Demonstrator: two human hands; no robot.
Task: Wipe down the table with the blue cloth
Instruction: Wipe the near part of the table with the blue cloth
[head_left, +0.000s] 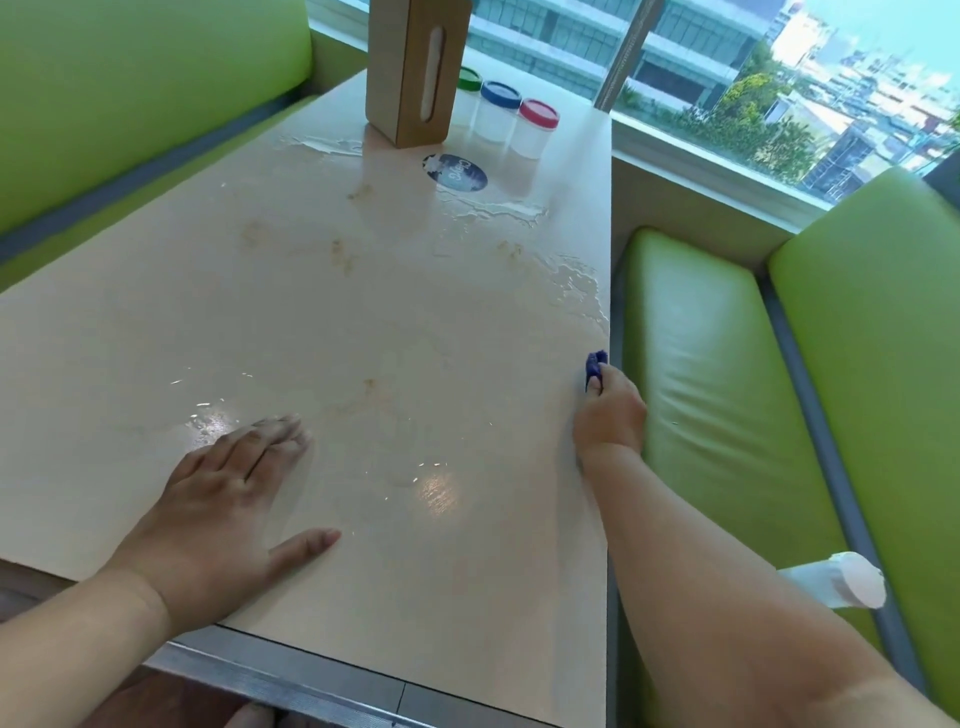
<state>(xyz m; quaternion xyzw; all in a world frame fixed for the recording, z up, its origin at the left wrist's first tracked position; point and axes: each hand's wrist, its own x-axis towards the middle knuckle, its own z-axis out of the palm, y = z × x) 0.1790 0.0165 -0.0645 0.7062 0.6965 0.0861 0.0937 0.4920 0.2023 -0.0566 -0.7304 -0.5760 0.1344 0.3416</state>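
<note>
The beige table carries brown smears and patches of spilled water. My right hand grips the blue cloth at the table's right edge; only a small bunched end of the cloth shows beyond my fingers. My left hand rests flat on the near left part of the tabletop, fingers straight and thumb spread.
A tall cardboard napkin box stands at the far end beside three clear jars with green, blue and red lids, and a round dark sticker. Green benches flank the table. A white object lies on the right bench.
</note>
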